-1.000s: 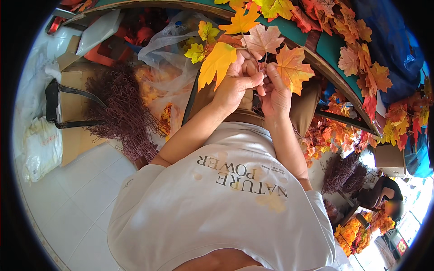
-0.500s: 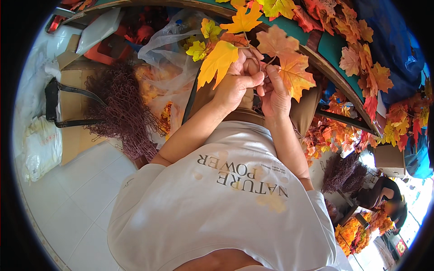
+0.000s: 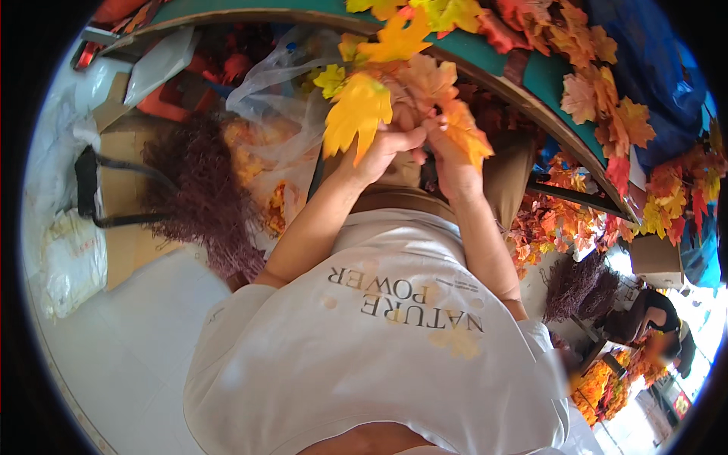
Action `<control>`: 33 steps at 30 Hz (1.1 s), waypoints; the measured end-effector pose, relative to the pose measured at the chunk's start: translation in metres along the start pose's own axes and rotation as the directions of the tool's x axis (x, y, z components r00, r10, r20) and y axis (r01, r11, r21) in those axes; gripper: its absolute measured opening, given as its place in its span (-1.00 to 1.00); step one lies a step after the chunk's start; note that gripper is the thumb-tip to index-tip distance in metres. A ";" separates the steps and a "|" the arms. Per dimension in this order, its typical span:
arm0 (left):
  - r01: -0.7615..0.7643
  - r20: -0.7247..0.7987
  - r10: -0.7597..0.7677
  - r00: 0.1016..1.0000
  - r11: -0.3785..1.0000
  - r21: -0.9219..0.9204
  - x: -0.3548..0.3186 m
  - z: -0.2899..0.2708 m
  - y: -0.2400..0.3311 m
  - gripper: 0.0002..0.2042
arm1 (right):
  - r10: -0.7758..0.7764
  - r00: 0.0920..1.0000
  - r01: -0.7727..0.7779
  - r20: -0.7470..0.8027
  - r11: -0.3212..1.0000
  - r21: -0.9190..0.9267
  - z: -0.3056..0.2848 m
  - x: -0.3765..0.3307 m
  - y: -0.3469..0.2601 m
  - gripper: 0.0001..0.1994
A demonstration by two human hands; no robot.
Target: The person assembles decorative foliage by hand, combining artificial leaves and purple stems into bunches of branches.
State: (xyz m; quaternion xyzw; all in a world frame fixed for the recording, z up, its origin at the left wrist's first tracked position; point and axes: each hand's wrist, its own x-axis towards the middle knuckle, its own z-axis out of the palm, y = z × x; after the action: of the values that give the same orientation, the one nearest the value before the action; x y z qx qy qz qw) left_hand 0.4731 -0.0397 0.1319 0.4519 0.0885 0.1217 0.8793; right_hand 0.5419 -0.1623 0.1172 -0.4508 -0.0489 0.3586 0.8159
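1. leaf sprig (image 3: 409, 98) looks partly built, a judgement: several leaves joined, loose leaves (image 3: 607, 121) left on the green table (image 3: 546, 76) above it.
2. left hand (image 3: 383, 152) and right hand (image 3: 451, 159) pinch the sprig's stems just below that table.
3. leaves thin, lobed, cloth-like, yellow and orange; a clear plastic bag (image 3: 277, 98) sits left of the table.

Left hand (image 3: 379, 155), right hand (image 3: 447, 159), both pinching autumn leaf sprig (image 3: 402, 95)
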 end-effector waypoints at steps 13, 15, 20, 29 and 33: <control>-0.025 -0.112 0.028 0.993 0.999 0.027 0.001 -0.014 -0.011 -0.90 | -0.086 0.988 0.079 -0.126 0.995 -0.066 0.011 0.014 -0.008 -0.80; 0.000 -0.126 -0.002 0.992 1.000 -0.017 0.002 -0.009 -0.011 -0.88 | -0.094 0.990 0.087 -0.103 0.994 -0.073 0.010 0.014 -0.009 -0.80; 0.001 -0.111 0.010 0.994 0.995 0.103 0.000 -0.010 -0.007 -0.64 | -0.113 0.993 0.120 0.041 0.942 -0.313 -0.001 0.014 -0.014 -0.67; -0.040 -0.196 0.102 0.975 0.955 0.295 0.001 -0.019 -0.025 -0.65 | -0.085 0.952 0.252 0.293 0.761 -0.598 -0.002 0.021 -0.026 -0.73; -0.111 -0.360 0.031 0.932 0.972 -0.205 0.009 -0.035 -0.025 -0.82 | -0.160 0.947 0.304 0.278 0.727 -0.615 -0.009 0.015 -0.006 -0.80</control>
State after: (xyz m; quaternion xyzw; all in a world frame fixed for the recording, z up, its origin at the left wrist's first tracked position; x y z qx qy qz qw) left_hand 0.4757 -0.0240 0.0907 0.3245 0.2150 0.2423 0.8887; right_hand 0.5600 -0.1619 0.1131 -0.6564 -0.3107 0.2584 0.6371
